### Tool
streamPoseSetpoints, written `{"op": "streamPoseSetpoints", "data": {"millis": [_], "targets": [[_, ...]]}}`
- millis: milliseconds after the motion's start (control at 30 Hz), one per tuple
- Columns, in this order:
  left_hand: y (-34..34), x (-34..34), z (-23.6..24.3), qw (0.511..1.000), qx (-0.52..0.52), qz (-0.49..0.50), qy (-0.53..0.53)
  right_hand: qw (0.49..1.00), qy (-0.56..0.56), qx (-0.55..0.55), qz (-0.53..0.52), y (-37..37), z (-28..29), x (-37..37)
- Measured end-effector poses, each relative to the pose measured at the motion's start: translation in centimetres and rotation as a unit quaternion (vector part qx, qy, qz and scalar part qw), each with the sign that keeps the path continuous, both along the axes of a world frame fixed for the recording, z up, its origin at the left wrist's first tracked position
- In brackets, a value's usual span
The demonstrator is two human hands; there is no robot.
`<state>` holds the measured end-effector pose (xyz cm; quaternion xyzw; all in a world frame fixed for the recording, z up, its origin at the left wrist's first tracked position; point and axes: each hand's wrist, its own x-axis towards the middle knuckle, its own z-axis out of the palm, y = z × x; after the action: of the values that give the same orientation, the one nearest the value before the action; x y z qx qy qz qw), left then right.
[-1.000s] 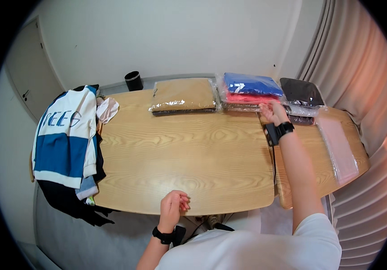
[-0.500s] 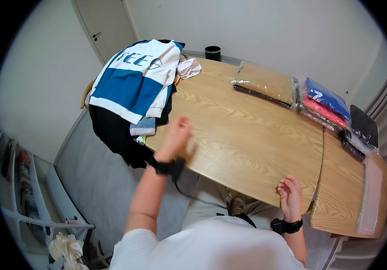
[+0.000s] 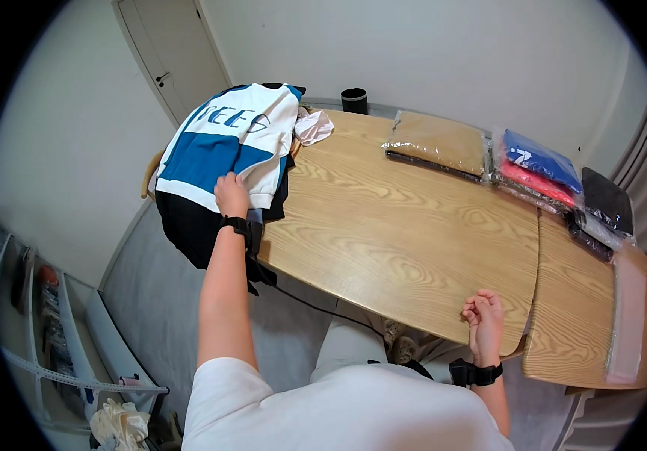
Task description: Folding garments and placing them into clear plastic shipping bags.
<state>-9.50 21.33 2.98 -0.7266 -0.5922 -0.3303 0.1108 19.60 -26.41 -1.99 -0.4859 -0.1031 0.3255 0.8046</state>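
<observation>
My left hand point(image 3: 232, 194) is closed on the lower hem of a white and blue sweatshirt point(image 3: 205, 159), pinching the cloth into a raised fold. The sweatshirt has dark lettering across it and lies on top of a heap of clothes at the table's left end. Black garments point(image 3: 182, 224) hang from under it toward the floor. Over the front edge of the wooden table point(image 3: 406, 233), my right hand point(image 3: 483, 316) rests palm up with its fingers loosely curled and apart, holding nothing that I can see.
Plastic-wrapped folded garments, one tan point(image 3: 438, 141) and one blue point(image 3: 540, 159) over a red one, lie along the far right edge. A pale pink cloth point(image 3: 313, 128) sits beside the heap. A black bin point(image 3: 354, 101) stands behind the table. A cable point(image 3: 316, 307) trails from my left wrist.
My left hand has moved away and to the left, from above the table's front edge onto the sweatshirt, and has taken hold of its hem. My right hand stays where it was.
</observation>
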Motion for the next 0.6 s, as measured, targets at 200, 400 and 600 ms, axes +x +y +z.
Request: {"op": "streamPoseSetpoints", "data": {"millis": [200,400,600], "targets": [[-6.4,2.8,5.8,0.901,-0.048,-0.329,-0.277,0.999,-0.031,-0.018,0.014,0.1,0.0,-0.4],[-20.1,5.4,10.9,0.706,-0.327,-0.523,-0.347,0.997,-0.045,-0.055,0.026,0.9,-0.4,-0.4],[-27.0,3.7,8.3,0.459,-0.497,-0.708,-0.203,0.994,0.016,-0.060,0.090,2.7,0.8,-2.1]]}}
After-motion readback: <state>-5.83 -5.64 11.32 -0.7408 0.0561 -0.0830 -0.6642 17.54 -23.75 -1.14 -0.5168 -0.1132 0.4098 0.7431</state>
